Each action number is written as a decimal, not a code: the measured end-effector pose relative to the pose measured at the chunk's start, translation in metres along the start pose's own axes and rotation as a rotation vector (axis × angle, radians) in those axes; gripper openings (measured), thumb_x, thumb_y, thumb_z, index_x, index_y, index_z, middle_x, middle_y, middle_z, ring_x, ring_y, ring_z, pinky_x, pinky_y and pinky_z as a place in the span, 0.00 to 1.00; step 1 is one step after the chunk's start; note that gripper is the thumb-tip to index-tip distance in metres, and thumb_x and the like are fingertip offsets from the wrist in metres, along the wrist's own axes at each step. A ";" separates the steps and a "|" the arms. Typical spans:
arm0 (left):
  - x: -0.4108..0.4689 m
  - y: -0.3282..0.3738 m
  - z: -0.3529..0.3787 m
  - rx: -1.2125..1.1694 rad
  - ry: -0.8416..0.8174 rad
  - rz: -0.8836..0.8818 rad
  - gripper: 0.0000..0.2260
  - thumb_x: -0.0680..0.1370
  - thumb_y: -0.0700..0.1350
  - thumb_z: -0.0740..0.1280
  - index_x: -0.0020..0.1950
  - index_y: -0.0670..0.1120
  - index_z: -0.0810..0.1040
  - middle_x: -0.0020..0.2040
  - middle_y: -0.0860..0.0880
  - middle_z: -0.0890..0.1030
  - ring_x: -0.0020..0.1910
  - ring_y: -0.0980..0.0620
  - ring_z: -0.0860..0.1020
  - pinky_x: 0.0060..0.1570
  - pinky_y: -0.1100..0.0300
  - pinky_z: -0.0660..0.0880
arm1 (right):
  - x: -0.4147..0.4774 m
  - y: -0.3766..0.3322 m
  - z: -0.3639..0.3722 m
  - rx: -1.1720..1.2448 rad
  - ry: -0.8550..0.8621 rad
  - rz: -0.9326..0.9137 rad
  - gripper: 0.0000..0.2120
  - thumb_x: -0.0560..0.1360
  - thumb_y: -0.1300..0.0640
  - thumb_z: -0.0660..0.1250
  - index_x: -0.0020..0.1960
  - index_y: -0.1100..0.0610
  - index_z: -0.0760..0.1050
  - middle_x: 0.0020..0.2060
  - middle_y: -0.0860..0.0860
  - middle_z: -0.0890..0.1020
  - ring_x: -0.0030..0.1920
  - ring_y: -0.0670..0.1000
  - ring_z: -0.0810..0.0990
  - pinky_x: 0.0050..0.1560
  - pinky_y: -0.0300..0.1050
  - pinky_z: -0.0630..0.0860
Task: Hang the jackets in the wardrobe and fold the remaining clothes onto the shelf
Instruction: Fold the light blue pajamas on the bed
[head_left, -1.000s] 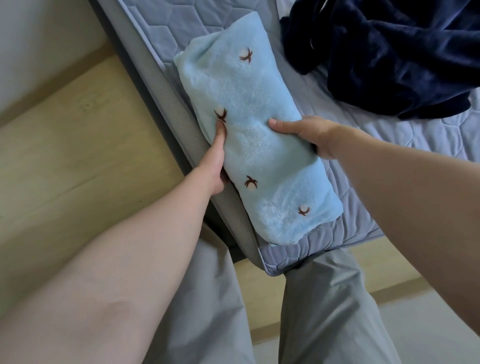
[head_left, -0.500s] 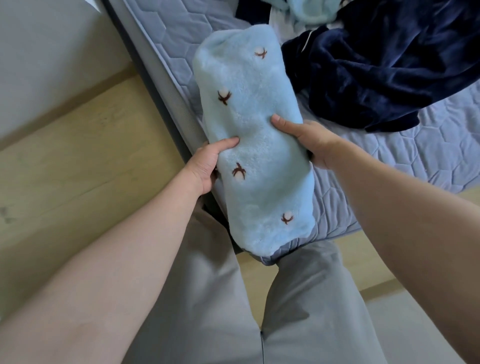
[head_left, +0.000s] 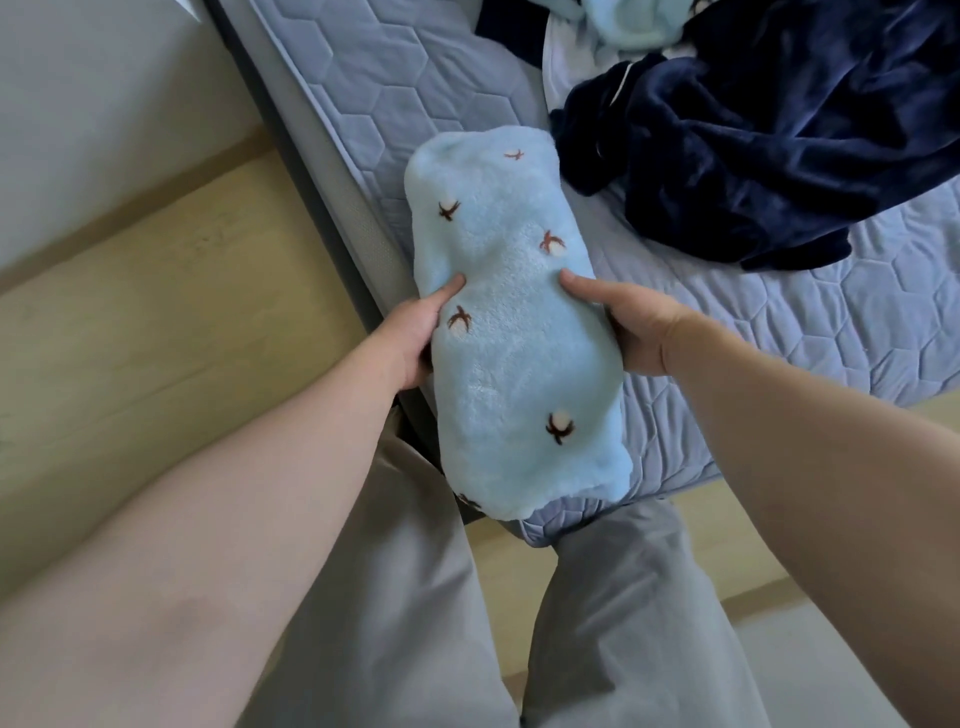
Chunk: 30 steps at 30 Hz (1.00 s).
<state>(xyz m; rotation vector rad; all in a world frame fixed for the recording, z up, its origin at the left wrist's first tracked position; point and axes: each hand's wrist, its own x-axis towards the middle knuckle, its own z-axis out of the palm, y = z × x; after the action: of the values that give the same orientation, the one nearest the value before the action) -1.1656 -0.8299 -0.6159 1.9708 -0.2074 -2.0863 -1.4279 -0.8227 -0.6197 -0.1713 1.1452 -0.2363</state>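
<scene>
Pale-blue fleece, dotted with small brown-and-white sprigs, is what both hands have hold of. The left hand (head_left: 415, 338) grips the folded bundle (head_left: 514, 353) from its left edge, thumb laid on top and the fingers tucked out of sight beneath. The right hand (head_left: 631, 332) mirrors it on the other edge, thumb on top, fingers under. Holding it at the waist from both sides, I'd say, keeps the folds from sliding open, and the soft pile dents inward where the thumbs press.

The bundle sits over the near corner of the bed (head_left: 779, 338), its near end hanging past the mattress edge above the person's grey trousers (head_left: 415, 597). It looks raised rather than resting, though I cannot tell whether its far end touches the quilted cover.

Just beyond that far end lies a crumpled navy garment (head_left: 779, 145), unfolded, with a white piece (head_left: 561, 57) beside it and another pale-blue fleece item (head_left: 623, 21) at the top of the view. These seem to be waiting their turn.

Wooden floor (head_left: 182, 312) runs along the left of the bed. No shelf or wardrobe is in sight, so I judge the folding of this piece done and the carrying to the shelf to come.
</scene>
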 end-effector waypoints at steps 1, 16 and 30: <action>0.005 -0.005 0.001 0.045 0.033 0.000 0.22 0.72 0.59 0.77 0.58 0.47 0.81 0.46 0.46 0.88 0.45 0.46 0.87 0.41 0.51 0.83 | 0.004 0.007 -0.001 -0.003 0.013 0.020 0.36 0.65 0.42 0.82 0.67 0.55 0.77 0.61 0.55 0.84 0.60 0.58 0.83 0.53 0.56 0.82; 0.059 -0.059 0.033 1.476 0.222 1.722 0.19 0.78 0.40 0.65 0.69 0.42 0.76 0.73 0.43 0.74 0.72 0.43 0.72 0.74 0.43 0.64 | 0.077 0.101 -0.034 0.030 0.373 0.073 0.43 0.48 0.33 0.85 0.56 0.54 0.82 0.46 0.50 0.88 0.44 0.53 0.88 0.45 0.49 0.84; 0.113 -0.046 0.058 2.001 -0.453 1.005 0.27 0.85 0.54 0.48 0.83 0.53 0.45 0.83 0.54 0.46 0.81 0.56 0.44 0.80 0.54 0.42 | 0.034 0.163 -0.065 -0.035 -0.083 0.204 0.27 0.64 0.57 0.84 0.61 0.58 0.82 0.59 0.59 0.84 0.59 0.61 0.84 0.59 0.60 0.80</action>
<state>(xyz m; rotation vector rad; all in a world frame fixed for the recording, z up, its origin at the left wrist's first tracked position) -1.2323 -0.8225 -0.7331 0.8351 -3.2770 -1.1374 -1.4582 -0.6756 -0.7172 -0.0932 1.0761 -0.0287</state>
